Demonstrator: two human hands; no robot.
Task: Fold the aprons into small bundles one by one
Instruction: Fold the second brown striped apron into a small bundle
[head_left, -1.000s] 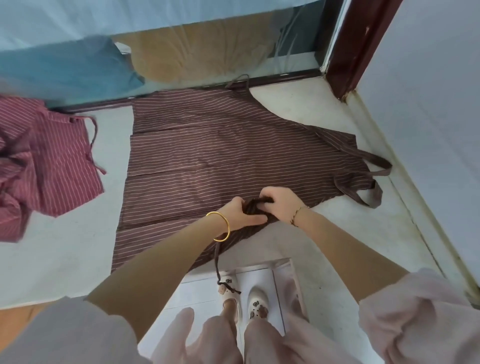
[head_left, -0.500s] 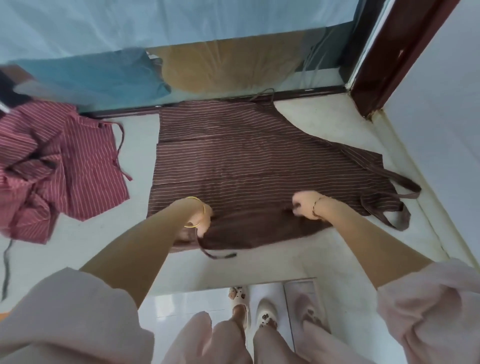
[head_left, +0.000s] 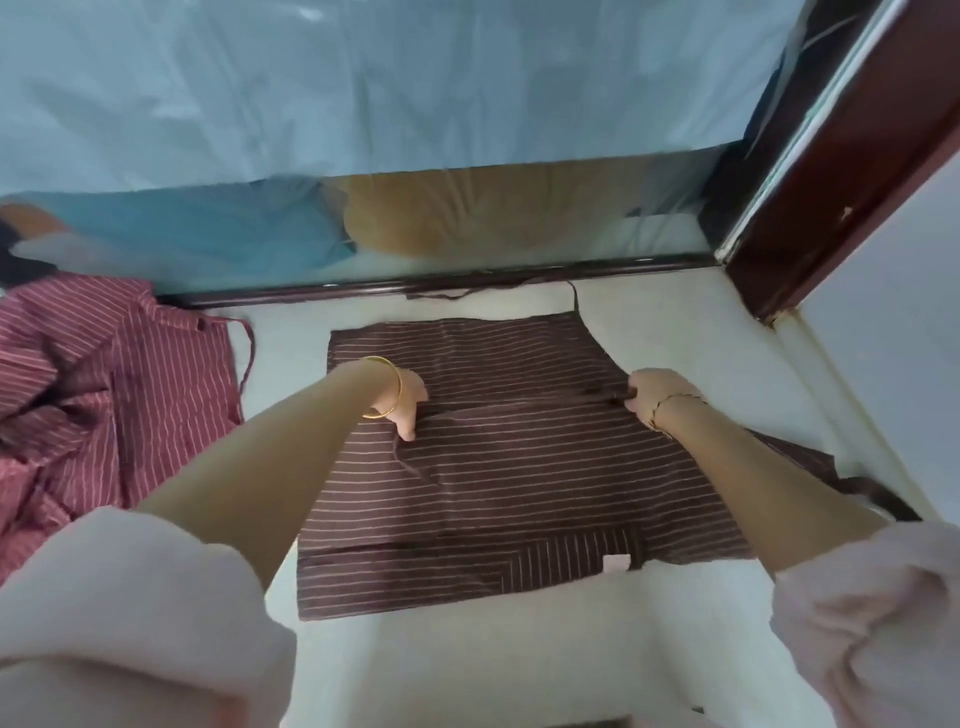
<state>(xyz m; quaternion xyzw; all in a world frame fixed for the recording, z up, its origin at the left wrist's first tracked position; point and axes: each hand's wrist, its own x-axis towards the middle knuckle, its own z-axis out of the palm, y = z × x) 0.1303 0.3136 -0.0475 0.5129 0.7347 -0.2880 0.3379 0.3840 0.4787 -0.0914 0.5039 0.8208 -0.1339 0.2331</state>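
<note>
Brown apron (head_left: 519, 467) flat on pale worktop (head_left: 467, 665), now doubled: near hem carried over and laid across the middle, versus barely lifted at the front edge half a second back. Hem pinched at either end by left hand (head_left: 401, 401) and right hand (head_left: 648, 395), fingers curled. First fold judged done; red apron (head_left: 104, 389) waiting, crumpled at left.

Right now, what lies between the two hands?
Only the brown striped apron, its folded edge running from left hand to right hand; head view shows it.
</note>
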